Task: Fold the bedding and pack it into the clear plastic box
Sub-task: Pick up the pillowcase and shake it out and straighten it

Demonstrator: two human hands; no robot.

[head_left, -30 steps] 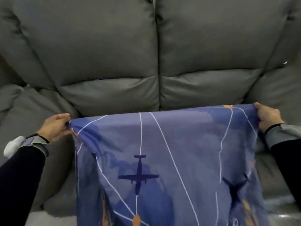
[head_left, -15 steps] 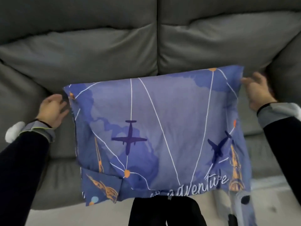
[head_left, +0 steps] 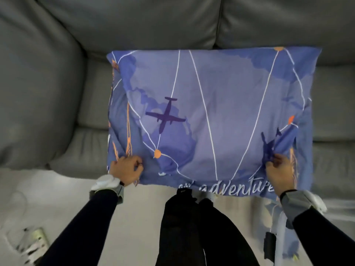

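A: The bedding [head_left: 209, 116] lies spread flat on the sofa seat [head_left: 92, 104], so it can be folded cleanly.

B: Left hand [head_left: 125, 170] pinches fabric at seven o'clock, right hand [head_left: 281, 172] at five, likely ready to fold it towards twelve.

Both hands, left [head_left: 125, 169] and right [head_left: 280, 170], pinch the blue bedding's [head_left: 211, 104] near edge on the grey sofa [head_left: 57, 93].

One blue bedding piece [head_left: 209, 116] centre frame, two plane prints on it – one mid-left, one lower right. Two hands – left hand [head_left: 125, 169], right hand [head_left: 281, 174]. One grey sofa [head_left: 57, 83] across top.
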